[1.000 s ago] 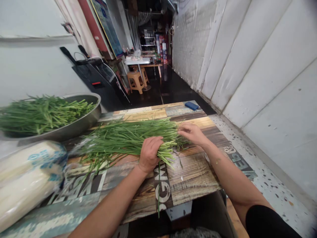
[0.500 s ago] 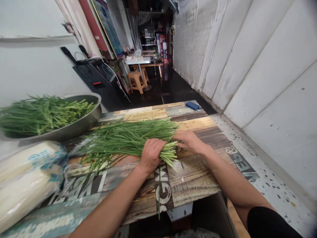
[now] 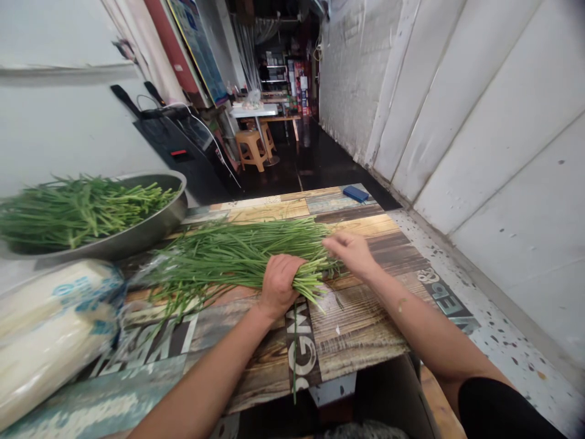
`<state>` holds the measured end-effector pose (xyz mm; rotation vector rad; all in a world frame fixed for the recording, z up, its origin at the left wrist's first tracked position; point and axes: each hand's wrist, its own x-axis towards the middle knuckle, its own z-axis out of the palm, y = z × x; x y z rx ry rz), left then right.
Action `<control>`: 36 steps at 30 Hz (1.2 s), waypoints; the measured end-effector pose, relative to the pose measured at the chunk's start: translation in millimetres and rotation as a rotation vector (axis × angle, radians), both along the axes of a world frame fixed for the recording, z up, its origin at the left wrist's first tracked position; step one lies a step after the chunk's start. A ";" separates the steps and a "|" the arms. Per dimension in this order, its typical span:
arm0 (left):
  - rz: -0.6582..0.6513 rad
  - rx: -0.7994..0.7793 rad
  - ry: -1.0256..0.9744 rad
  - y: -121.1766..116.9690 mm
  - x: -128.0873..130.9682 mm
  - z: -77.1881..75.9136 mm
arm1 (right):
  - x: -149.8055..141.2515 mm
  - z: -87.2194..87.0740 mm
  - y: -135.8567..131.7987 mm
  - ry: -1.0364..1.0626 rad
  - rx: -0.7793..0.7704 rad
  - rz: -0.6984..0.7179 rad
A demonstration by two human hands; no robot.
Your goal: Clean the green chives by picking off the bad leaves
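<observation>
A bunch of green chives (image 3: 311,279) is in my left hand (image 3: 280,285), whose fingers wrap over the stems near their pale ends. Those ends stick out to the right of the fist. Behind and to the left, a larger heap of chives (image 3: 237,244) lies across the table, its stem ends also pointing right. My right hand (image 3: 351,251) is just right of the heap's stem ends, thumb and fingers pinched together. Whatever may be between those fingers is too small to make out.
A metal bowl (image 3: 176,216) full of chives stands at the left. In front of it lies a clear plastic bag of white contents (image 3: 55,329). A small blue box (image 3: 355,194) sits near the far right corner of the wood-patterned table (image 3: 365,323).
My right hand has moved slightly right and up, away from the stem ends, and its fingers have drawn together. My left hand keeps its hold on the chives.
</observation>
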<state>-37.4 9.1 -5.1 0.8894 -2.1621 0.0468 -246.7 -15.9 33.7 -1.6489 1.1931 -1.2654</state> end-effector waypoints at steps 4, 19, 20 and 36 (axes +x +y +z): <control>-0.007 0.009 0.032 1.0 0.4 -0.6 | -12.4 2.9 -8.5 -0.176 0.039 -0.224; 0.034 -0.019 0.041 -1.4 3.8 -0.5 | -24.3 -3.9 -14.6 0.347 0.046 -0.099; 0.042 -0.025 0.068 -1.4 4.6 -1.1 | -28.5 -3.3 -15.7 0.427 0.049 -0.045; 0.035 -0.133 0.254 -4.8 9.1 -6.3 | -20.4 -12.8 -15.0 0.786 -0.262 0.282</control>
